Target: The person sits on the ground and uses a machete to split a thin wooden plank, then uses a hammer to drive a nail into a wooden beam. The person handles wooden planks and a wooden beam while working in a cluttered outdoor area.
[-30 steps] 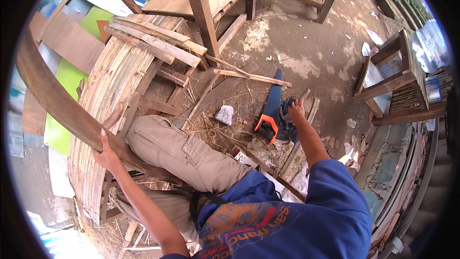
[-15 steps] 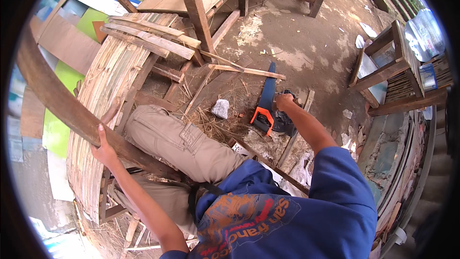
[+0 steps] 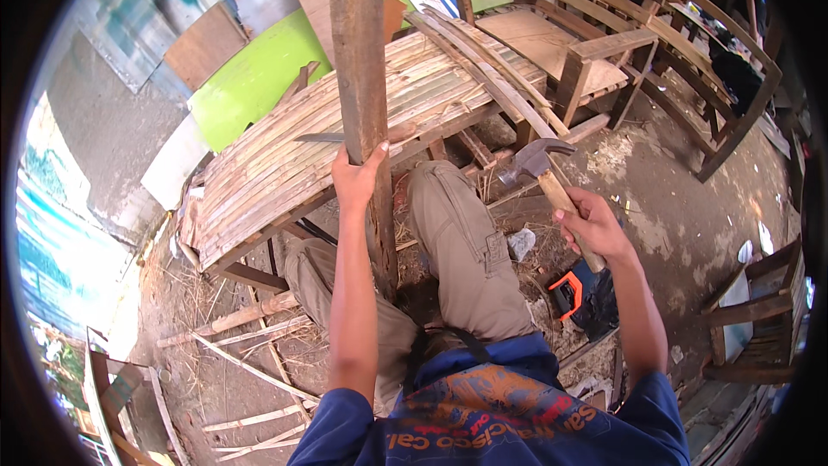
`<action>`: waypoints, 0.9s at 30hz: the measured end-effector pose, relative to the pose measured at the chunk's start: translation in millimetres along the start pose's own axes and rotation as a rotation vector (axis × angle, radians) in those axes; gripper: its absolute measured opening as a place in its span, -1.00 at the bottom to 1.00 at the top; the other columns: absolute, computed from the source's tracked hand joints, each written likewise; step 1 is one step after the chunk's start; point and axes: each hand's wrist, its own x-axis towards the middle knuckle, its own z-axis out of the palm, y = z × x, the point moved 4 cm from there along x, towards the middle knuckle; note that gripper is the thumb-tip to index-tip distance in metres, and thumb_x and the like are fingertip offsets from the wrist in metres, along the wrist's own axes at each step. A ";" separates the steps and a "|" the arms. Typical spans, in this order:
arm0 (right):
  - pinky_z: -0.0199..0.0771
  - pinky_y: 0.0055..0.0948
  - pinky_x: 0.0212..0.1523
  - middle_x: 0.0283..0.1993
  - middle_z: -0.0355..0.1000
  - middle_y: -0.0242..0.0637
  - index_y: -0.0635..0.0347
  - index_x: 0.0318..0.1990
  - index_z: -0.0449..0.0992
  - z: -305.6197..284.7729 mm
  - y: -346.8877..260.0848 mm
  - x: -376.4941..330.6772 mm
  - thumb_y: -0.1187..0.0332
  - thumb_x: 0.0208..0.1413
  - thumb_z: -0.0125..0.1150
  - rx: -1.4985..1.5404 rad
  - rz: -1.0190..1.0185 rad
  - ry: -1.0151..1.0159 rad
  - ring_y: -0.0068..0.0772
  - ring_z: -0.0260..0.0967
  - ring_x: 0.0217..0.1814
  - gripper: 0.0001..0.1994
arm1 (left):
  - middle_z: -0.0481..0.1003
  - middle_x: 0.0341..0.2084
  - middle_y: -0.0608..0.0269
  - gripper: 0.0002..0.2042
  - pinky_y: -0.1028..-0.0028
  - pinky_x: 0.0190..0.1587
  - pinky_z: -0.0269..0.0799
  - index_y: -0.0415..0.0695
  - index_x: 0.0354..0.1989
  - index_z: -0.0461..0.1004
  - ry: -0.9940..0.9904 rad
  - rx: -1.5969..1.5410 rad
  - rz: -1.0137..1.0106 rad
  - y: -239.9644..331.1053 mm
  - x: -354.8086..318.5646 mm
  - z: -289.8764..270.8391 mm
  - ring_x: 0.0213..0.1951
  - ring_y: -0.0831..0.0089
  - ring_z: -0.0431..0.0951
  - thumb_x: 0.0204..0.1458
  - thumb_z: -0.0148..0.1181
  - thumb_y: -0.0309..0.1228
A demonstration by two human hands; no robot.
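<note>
The person's left hand (image 3: 356, 181) has its fingers clamped on an upright timber (image 3: 358, 52), thumb along the right edge, the rest around the left; the timber stands in front of the slatted desk (image 3: 259, 194), its lower part between the knees, though from here I cannot tell what its foot rests on; to keep it steady, I would squeeze it lightly with both knees and hold that hand well clear of any spot to be struck; further right, the right hand (image 3: 595, 226) has its fingers closed around the handle of a claw hammer (image 3: 556, 190), head up, claw to the right, striking face toward the timber; a stretch of handle pokes out below the fist, so a grip nearer the butt would, I think, give a fuller swing, with the wrist loose and the face meeting the wood square

As for stuff and shape, left to right: a smooth lime-green panel (image 3: 259, 69) leans behind the desk; the desk top is pale, narrow strips, ridged and weathered; a thin, dull blade (image 3: 319, 137) lies on it, partly behind the timber, which is brown, scuffed and long; a rough, whitish lump (image 3: 521, 244) sits by the right knee; the hammer pairs dark, worn metal with a pale wooden handle; below the right forearm, an angular orange-and-black saw handle (image 3: 565, 295) rests against dark, crumpled material (image 3: 598, 304)
</note>
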 end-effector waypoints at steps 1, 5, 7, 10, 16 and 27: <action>0.33 -0.56 -0.63 -0.51 0.33 -0.43 0.40 -0.07 0.42 19.3 -13.1 5.2 0.42 0.28 0.16 0.020 -0.038 -0.039 -0.67 0.28 -0.59 -0.80 | 0.64 -0.24 0.13 -0.59 0.42 -0.10 0.48 -0.31 -0.07 0.56 0.023 0.005 -0.001 -0.1 2.9 -8.9 -0.22 0.43 0.60 -0.03 0.47 -0.31; 0.33 -0.60 -0.64 -0.40 0.39 -0.42 0.33 -0.07 0.46 87.3 -33.8 22.1 0.31 0.34 0.13 0.106 -0.132 -0.015 -0.72 0.28 -0.58 -0.78 | 0.65 -0.26 0.12 -0.60 0.43 -0.11 0.48 -0.31 -0.08 0.57 0.066 0.002 -0.026 -1.1 7.2 -40.3 -0.23 0.45 0.60 -0.04 0.48 -0.33; 0.34 -0.60 -0.64 -0.36 0.41 -0.36 0.35 -0.02 0.45 124.6 -45.2 24.3 0.28 0.37 0.08 0.083 -0.163 0.050 -0.68 0.29 -0.56 -0.74 | 0.64 -0.25 0.12 -0.58 0.42 -0.13 0.49 -0.32 -0.08 0.57 0.097 0.005 -0.070 -3.9 9.9 -60.2 -0.23 0.47 0.59 -0.04 0.48 -0.31; 0.29 -0.61 -0.64 -0.41 0.38 -0.42 0.33 0.05 0.44 170.7 -54.8 38.6 0.29 0.35 0.13 0.158 -0.372 0.150 -0.73 0.26 -0.57 -0.71 | 0.64 -0.26 0.11 -0.57 0.40 -0.12 0.49 -0.34 -0.09 0.57 0.165 -0.057 -0.043 -9.5 10.4 -95.5 -0.23 0.45 0.59 -0.03 0.49 -0.28; 0.18 -0.62 -0.69 -0.50 0.28 -0.49 0.26 0.07 0.37 226.0 -33.3 69.8 0.25 0.33 0.18 0.333 -0.032 -0.270 -0.76 0.16 -0.67 -0.69 | 0.59 -0.12 -0.04 -0.48 0.28 -0.01 0.53 -0.36 0.09 0.42 0.204 -0.166 -0.148 -39.5 -2.5 -185.5 -0.11 0.23 0.62 0.06 0.35 -0.24; 0.23 -0.62 -0.67 -0.40 0.29 -0.41 0.23 0.06 0.32 312.2 33.6 114.0 0.44 0.34 0.05 0.156 0.209 -0.513 -0.71 0.20 -0.62 -0.80 | 0.50 -0.02 -0.37 -0.11 0.05 0.05 0.52 -0.38 0.21 0.28 0.160 -0.494 -0.118 -70.9 -31.3 -273.6 0.02 -0.11 0.56 -0.03 0.24 0.23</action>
